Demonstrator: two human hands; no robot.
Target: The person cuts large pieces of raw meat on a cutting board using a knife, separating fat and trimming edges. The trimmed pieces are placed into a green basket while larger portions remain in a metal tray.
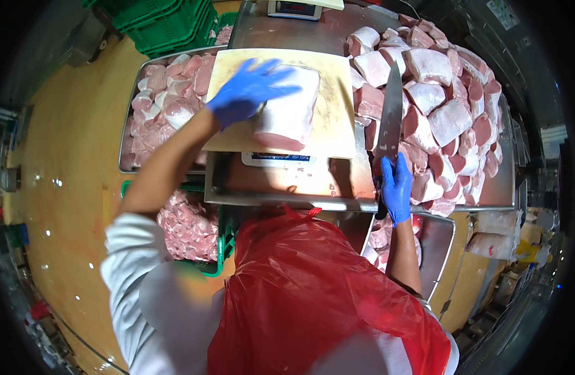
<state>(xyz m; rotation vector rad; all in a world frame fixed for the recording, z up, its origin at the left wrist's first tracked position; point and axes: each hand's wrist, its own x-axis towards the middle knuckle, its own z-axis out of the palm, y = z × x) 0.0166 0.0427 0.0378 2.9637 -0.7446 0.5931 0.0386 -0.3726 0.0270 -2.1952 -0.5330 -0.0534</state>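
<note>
My left hand point(247, 94), in a blue glove, has its fingers spread over the upper left of a large pale slab of pork point(286, 119). That slab lies on a cream cutting board point(334, 125), which rests over a scale point(276, 159) on a steel surface point(287, 184). My right hand point(395, 187), also gloved in blue, grips the handle of a long knife point(390, 106), its blade pointing away from me just right of the board, in front of a big heap of cut pork pieces point(443, 119).
A steel tray point(138, 159) of meat pieces stands left of the board, with a green crate point(222, 247) of trimmings below it. Stacked green crates point(162, 28) and another scale point(293, 11) are at the back. Another meat tray point(436, 256) is at lower right.
</note>
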